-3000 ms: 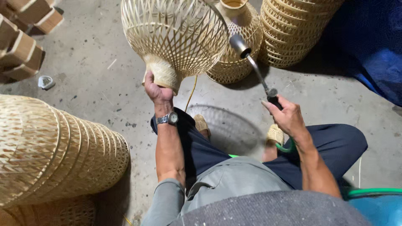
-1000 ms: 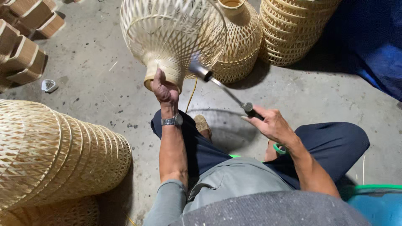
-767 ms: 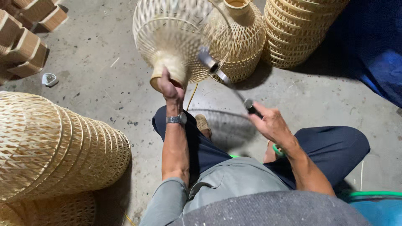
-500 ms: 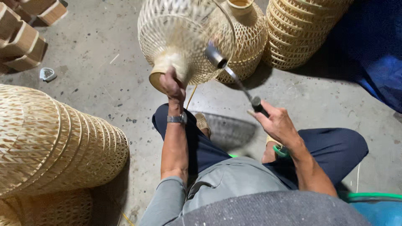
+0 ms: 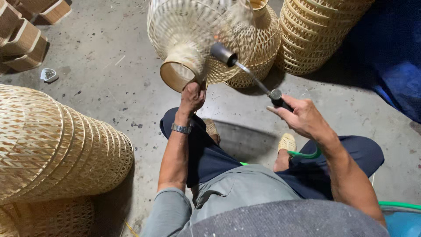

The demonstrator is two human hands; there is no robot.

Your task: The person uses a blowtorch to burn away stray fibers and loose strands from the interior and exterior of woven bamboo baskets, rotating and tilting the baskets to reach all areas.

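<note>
L hand (image 5: 193, 96) grips narrow neck of bamboo shade (image 5: 193, 39), fingers closed on rim, shade held up off floor, tilted, neck toward person. R hand (image 5: 302, 116) closed round black handle of torch (image 5: 245, 72); metal nozzle touching or just off shade body, near neck, can't tell which. Green hose (image 5: 305, 154) runs below R hand. Watch (image 5: 180, 128) on L wrist. Behind shade: 2nd shade (image 5: 258, 48), stacked shades (image 5: 320, 35) further R. Well L of shade: big woven stack (image 5: 52, 145) on floor (image 5: 109, 66).
</note>
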